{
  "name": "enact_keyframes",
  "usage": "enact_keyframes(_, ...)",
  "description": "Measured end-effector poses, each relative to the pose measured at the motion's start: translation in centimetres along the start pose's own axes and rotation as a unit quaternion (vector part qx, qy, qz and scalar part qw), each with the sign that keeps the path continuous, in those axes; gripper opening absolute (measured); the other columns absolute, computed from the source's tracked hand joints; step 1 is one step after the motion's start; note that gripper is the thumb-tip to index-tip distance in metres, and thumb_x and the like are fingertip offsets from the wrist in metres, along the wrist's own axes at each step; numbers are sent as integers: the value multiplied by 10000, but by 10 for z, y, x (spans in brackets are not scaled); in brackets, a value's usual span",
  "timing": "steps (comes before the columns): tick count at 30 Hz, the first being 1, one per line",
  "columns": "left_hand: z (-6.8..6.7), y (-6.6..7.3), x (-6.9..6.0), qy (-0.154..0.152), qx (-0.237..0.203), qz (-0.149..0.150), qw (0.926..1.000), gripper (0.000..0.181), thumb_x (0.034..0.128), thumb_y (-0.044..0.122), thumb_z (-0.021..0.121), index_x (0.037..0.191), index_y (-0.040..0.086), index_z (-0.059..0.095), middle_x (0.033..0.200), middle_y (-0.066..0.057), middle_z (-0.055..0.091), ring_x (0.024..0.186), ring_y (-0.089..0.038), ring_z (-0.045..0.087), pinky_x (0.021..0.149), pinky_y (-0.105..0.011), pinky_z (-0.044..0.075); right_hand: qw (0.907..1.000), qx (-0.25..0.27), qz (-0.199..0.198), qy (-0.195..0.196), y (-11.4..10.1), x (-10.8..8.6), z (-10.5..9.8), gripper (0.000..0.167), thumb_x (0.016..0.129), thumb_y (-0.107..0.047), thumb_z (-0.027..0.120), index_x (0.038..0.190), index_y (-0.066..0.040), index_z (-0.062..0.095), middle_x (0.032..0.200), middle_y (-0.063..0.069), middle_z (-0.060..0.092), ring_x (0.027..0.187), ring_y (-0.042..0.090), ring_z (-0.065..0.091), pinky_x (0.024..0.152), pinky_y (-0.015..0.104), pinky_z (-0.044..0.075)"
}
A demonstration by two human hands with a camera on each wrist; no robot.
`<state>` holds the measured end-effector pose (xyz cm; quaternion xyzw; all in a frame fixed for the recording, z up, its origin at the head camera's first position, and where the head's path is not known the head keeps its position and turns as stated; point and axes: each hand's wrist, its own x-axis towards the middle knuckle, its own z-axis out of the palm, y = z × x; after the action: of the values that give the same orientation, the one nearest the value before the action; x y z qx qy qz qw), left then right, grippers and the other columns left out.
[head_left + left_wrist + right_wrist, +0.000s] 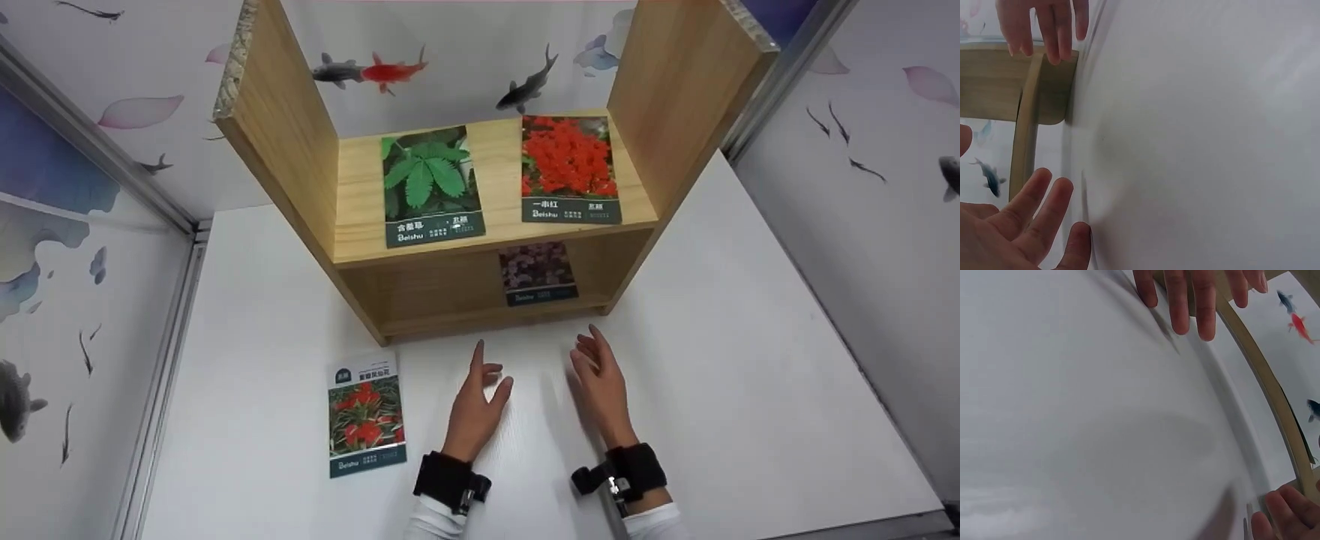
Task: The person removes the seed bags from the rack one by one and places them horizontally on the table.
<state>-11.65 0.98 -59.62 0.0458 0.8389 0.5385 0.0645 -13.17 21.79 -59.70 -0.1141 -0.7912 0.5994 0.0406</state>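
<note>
Both hands hover over the white table in front of a wooden shelf [495, 281], holding nothing. My left hand [478, 412] has its index finger pointing at the shelf and its thumb apart. The fingers of my right hand [604, 390] are loosely bent near the shelf's right front corner. Left of the left hand lies a flat packet with red flowers [367, 420]. The upper board bears a green-leaf packet [431, 184] and another red-flower packet [570, 169]. A purple-flower packet [538, 274] sits in the lower compartment, partly shaded.
The shelf's tall side panels [281, 127] rise on both sides of the upper board. Printed walls with fish and petals enclose the white table [750, 390] at the back, left and right. Dark straps with small cameras [450, 480] are on both wrists.
</note>
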Motion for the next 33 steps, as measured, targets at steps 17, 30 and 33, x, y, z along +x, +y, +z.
enact_keyframes(17, 2, 5, 35, -152, 35, -214, 9996, 837, 834, 615, 422, 1446, 154, 87, 1269, 55, 471, 1126, -112, 475, 908, -354, 376, 9993, 18, 311, -195, -9, 34, -6, 632, 888, -376, 526, 1422, -249, 213, 1289, 51, 449, 1166, 153, 417, 944, 371, 343)
enact_keyframes(30, 8, 10, 55, -167, -42, -450, 9988, 844, 828, 644, 391, 1444, 146, 100, 1261, 24, 491, 1052, -81, 514, 866, -330, 405, 9951, -695, 606, -356, -18, 54, -7, 699, 882, -433, 500, 1440, -266, 112, 1301, 62, 454, 1181, 176, 413, 924, 348, 367)
enact_keyframes(33, 8, 11, 59, -166, -39, -491, 9986, 831, 830, 643, 390, 1440, 145, 124, 1254, 25, 496, 1048, -82, 517, 858, -326, 411, 9932, -875, 650, -411, -21, 58, -7, 701, 882, -456, 484, 1442, -250, 117, 1306, 68, 454, 1190, 187, 407, 926, 351, 365)
